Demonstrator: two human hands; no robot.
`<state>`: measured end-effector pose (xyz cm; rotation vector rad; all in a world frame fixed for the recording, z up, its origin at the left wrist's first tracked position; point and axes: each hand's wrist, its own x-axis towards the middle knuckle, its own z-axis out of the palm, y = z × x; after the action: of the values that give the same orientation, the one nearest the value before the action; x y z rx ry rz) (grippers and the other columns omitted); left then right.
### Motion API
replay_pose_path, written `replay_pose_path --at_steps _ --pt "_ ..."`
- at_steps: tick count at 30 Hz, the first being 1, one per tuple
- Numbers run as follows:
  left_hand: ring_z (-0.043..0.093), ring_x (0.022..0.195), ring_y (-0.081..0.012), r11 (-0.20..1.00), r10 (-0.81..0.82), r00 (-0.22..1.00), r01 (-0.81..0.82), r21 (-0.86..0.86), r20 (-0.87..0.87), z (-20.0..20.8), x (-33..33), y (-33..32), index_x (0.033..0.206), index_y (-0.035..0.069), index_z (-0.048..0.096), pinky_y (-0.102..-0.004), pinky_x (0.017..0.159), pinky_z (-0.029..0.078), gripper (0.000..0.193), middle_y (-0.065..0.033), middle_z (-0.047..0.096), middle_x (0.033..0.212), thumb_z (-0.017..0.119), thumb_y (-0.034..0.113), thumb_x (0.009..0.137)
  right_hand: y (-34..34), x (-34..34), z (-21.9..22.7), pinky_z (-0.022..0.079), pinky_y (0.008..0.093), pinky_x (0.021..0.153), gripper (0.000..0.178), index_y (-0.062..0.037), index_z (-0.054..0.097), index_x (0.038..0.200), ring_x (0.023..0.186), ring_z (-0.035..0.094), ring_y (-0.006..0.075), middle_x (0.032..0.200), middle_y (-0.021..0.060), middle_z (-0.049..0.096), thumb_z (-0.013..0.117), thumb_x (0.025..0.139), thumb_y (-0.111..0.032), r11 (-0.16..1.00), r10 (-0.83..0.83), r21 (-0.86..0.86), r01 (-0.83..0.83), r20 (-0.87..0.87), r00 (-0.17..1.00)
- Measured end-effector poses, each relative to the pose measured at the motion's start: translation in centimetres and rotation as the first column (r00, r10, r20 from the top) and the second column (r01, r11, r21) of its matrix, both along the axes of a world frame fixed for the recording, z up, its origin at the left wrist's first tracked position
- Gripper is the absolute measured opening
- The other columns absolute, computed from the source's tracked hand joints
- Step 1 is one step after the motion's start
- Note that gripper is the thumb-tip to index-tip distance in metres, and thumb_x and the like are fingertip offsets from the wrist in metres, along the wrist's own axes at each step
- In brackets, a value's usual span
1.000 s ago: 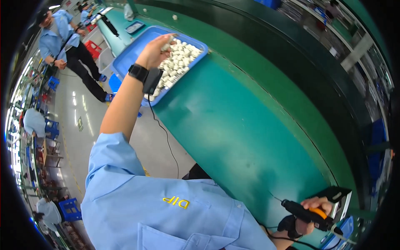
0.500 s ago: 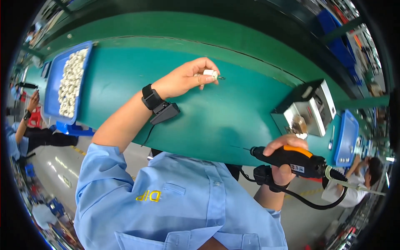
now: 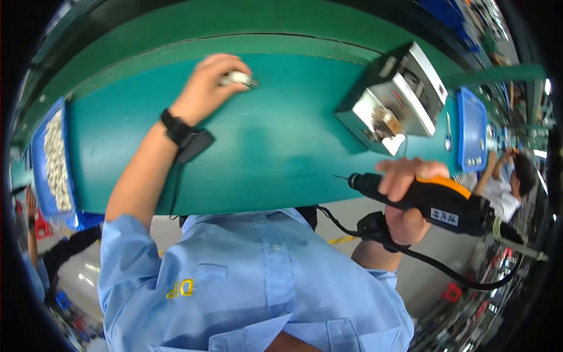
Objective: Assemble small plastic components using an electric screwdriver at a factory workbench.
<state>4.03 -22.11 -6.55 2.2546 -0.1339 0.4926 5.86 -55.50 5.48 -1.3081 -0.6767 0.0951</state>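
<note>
Over the far left part of the green bench my left hand [image 3: 211, 82] is closed around a small white part [image 3: 237, 78], roughly cylindrical. Dark metal bits stick out of its right end; blur and my fingers hide the rest. At the bench's near right edge my right hand [image 3: 410, 199] grips a black and orange electric screwdriver [image 3: 451, 188] from the side. Its thin bit [image 3: 341, 177] points left over the bench, touching nothing. Just beyond that hand stands a silver and black box-shaped machine [image 3: 404, 88] with an open front and a brown piece inside.
A blue tray [image 3: 69, 170] full of small white parts lies at the far left. To the right is another blue tray [image 3: 472, 129], beside a slim metal tool [image 3: 448, 135]. The screwdriver's black cable [image 3: 457, 278] loops below my right wrist. A co-worker [image 3: 510, 182] sits at the right.
The whole view has shifted, with the machine now farther up and left. My left hand has moved left with the white part. The screwdriver stays in my right hand, now farther from the machine.
</note>
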Motion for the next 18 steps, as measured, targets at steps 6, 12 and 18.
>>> replay_pose_path --at_steps 6,12,18 --pt "0.057 0.098 -0.0237 0.970 0.110 0.991 -0.091 -0.226 0.072 3.2 -2.3 -3.6 0.099 0.007 0.066 -0.0370 0.085 0.047 0.026 -0.0075 0.066 0.100 0.075 0.004 0.075 -3.4 1.5 3.3 0.046 0.0327 0.061 0.050 -0.0042 0.049 0.110 0.057 0.055 0.0166 0.065 0.0036 0.054 0.077 0.077 -0.028 0.999 0.037 -0.017 -0.038 -0.065 0.997" --pt "0.055 0.096 -0.0228 0.953 -0.289 0.927 0.254 -0.167 -0.238 2.4 -3.1 -8.1 0.100 0.007 0.066 -0.0352 0.082 0.046 0.027 -0.0049 0.066 0.098 0.074 0.002 0.075 -3.0 3.0 4.8 0.040 0.0315 0.052 0.029 -0.0046 0.049 0.112 0.049 0.046 0.0158 0.059 0.0016 0.045 0.053 0.092 -0.025 0.935 -0.181 0.330 0.132 0.121 0.976" --pt "0.054 0.096 -0.0240 0.976 -0.212 0.935 0.186 -0.114 -0.283 0.7 -2.9 -7.2 0.102 0.007 0.065 -0.0346 0.086 0.045 0.028 -0.0022 0.068 0.101 0.072 0.001 0.075 -1.9 5.5 2.8 0.037 0.0301 0.052 0.028 -0.0044 0.051 0.111 0.049 0.043 0.0135 0.059 0.0016 0.045 0.045 0.095 -0.027 0.949 -0.245 0.259 0.181 0.242 0.939"
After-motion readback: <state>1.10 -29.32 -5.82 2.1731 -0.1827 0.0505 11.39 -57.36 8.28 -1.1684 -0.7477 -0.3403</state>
